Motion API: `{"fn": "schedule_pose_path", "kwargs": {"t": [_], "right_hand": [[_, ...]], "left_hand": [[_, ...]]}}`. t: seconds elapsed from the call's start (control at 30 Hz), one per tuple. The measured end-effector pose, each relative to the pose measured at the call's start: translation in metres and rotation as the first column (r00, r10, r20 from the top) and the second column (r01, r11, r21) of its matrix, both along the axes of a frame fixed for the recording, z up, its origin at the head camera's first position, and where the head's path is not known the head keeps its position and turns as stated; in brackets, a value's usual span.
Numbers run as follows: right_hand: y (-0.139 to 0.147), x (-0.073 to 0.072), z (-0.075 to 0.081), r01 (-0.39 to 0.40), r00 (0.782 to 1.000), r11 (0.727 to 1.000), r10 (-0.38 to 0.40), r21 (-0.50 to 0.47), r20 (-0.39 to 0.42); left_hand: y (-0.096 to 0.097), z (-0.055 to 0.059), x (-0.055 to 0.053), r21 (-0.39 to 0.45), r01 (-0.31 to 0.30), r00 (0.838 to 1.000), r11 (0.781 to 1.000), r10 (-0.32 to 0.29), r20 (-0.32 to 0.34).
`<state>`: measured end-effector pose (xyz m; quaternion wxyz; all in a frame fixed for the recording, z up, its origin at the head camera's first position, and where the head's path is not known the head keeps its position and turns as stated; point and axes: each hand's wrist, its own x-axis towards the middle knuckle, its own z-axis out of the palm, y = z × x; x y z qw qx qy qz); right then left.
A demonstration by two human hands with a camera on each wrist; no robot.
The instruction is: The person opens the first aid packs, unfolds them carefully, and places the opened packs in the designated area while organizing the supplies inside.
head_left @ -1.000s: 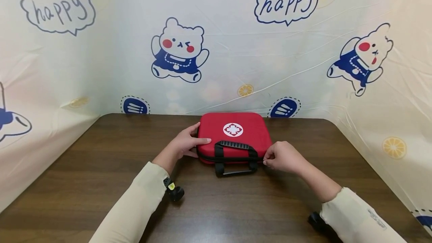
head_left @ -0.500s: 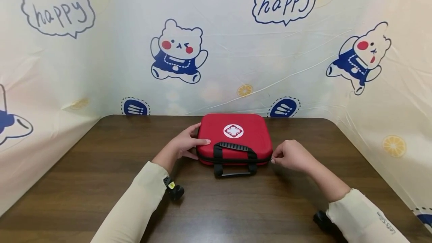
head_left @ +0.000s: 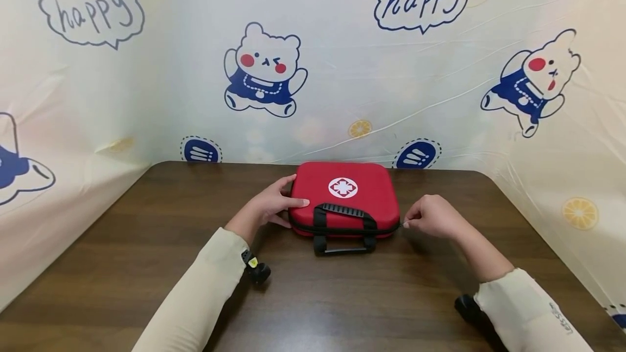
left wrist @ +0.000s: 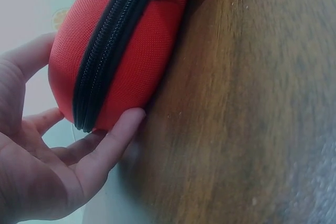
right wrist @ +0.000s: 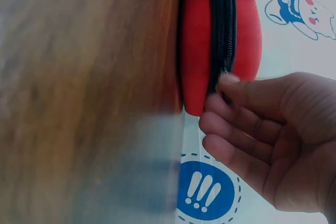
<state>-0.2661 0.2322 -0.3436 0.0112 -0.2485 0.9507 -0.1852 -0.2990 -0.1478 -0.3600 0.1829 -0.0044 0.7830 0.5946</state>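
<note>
A red first-aid case (head_left: 349, 178) with a white cross emblem lies flat on the table, its black handles (head_left: 344, 211) toward the front. My left hand (head_left: 270, 202) holds the case's left end, thumb on the lid and fingers around the side. In the left wrist view, the black zipper (left wrist: 107, 61) runs along the rim between the spread thumb and fingers. At the front right corner, my right hand (head_left: 432, 216) pinches the zipper pull (right wrist: 224, 73) between thumb and forefinger. The fingers largely cover the pull. Zipper teeth behind it look closed.
The brown wooden table (head_left: 313, 292) extends around the case, whose back edge is near the table's far edge. A patterned curtain (head_left: 332, 69) with bears and lettering hangs behind and at both sides. Each wrist carries a small black camera.
My right hand has moved rightward with the zipper pull along the front edge to the right corner. The left hand stays on the case's left end. The head view has shifted slightly.
</note>
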Motion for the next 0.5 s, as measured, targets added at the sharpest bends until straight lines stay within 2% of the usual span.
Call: {"fn": "schedule_pose_path", "kwargs": {"t": [0.23,0.5], "right_hand": [[0.004,-0.011,-0.003,0.061,0.995,0.998,-0.061,-0.004,-0.077],[0.006,-0.03,-0.007,0.072,0.993,0.997,-0.072,-0.01,-0.093]], "left_hand": [[-0.001,-0.001,-0.001,0.004,0.032,0.999,0.999,-0.032,0.009],[-0.002,0.001,-0.002,0.002,0.059,0.998,0.998,-0.059,0.015]]}}
